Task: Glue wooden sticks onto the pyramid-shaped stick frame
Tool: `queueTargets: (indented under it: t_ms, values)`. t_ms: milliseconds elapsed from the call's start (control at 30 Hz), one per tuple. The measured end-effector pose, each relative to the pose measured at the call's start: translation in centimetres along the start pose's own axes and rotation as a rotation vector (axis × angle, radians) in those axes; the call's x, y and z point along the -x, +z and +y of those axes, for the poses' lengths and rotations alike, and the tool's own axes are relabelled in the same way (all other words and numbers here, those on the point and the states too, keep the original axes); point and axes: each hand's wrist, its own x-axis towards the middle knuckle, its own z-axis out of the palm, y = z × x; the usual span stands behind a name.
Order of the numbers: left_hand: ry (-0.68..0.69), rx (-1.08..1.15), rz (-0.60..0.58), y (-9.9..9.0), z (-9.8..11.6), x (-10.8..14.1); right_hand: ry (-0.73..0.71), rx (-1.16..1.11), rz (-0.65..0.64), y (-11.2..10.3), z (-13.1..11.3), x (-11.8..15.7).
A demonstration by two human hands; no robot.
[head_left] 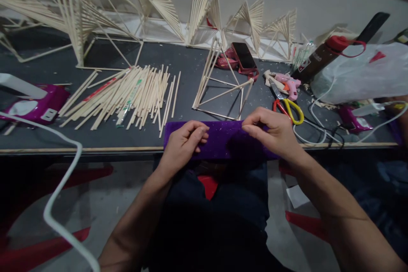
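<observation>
My left hand (pixel 188 139) is closed, thumb pressed to curled fingers, over the left part of a purple felt-like mat (pixel 219 136) at the table's front edge. Over the mat's right part, my right hand (pixel 270 131) is closed in a pinch. Whatever either hand holds, if anything, is too small to make out. Just beyond the mat stands a small frame of thin wooden sticks (pixel 223 94), with slanted sticks fanned along its left side. Neither hand visibly touches it. A heap of loose wooden sticks (pixel 140 97) lies to the left.
Twisted stick models (pixel 159 4) line the wall. Beyond the frame lies a phone (pixel 242 56). At right are scissors (pixel 295 112), a pink glue gun (pixel 288 85), a bottle (pixel 318 57) and a plastic bag (pixel 360 72). White cables (pixel 63 178) run near purple power strips (pixel 47 104).
</observation>
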Motion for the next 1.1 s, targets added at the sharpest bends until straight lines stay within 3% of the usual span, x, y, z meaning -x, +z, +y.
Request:
queueTargets:
  t_ms: [133, 267, 467, 633, 767, 900, 1100]
  values:
    - [-0.17, 0.708, -0.17, 1.8, 1.6, 0.6, -0.106, -0.119, -0.007, 0.8, -3.1, -1.1]
    - [-0.218, 0.967, -0.208, 3.2, 2.2, 0.9, -0.117, -0.046, -0.009, 3.1, -2.8, -1.7]
    - [-0.184, 0.979, -0.245, 4.2, 1.0, 1.4, 0.007, 0.335, -0.008, 6.0, -0.4, -0.5]
    - [-0.151, 0.927, -0.286, 4.7, 0.5, 2.1, -0.012, 0.396, -0.023, 5.6, 0.1, -0.2]
    - [-0.159, 0.893, -0.269, 4.3, 0.8, 2.2, -0.024, 0.337, 0.071, 3.3, 0.2, -0.5]
    - [-0.184, 0.927, -0.146, 3.9, 1.3, 1.7, -0.015, 0.223, 0.166, 1.3, -0.4, -0.3]
    - [-0.194, 0.945, -0.098, 3.9, 1.2, 1.0, -0.052, 0.101, 0.004, 2.4, -1.0, 0.5]
